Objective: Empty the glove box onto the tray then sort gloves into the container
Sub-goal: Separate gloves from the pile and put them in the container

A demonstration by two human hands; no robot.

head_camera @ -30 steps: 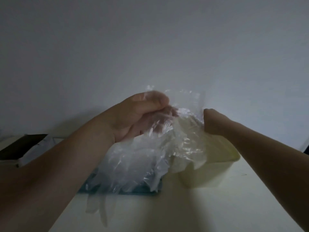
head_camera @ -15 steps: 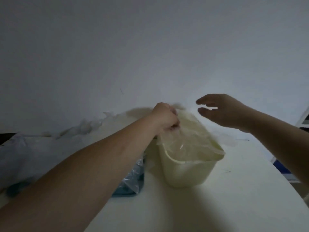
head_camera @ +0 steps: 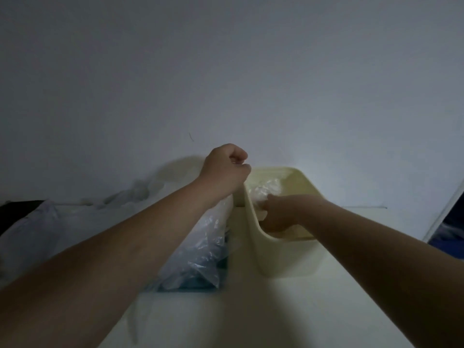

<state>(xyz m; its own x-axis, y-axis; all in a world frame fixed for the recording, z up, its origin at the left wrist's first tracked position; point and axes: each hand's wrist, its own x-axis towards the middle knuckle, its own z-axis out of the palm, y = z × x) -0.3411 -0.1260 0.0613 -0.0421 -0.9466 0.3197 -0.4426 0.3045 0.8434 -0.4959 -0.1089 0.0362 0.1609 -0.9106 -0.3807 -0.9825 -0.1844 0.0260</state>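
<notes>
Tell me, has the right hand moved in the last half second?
Yes. The right hand dropped from above the rim of the cream container down inside it.

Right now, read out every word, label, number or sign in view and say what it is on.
None: no text can be read in this dim head view.
Cream container: plain walls, no label shows.
Clear gloves and tray: no print shows.
Wall: only a small dark mark, not a character.
</notes>
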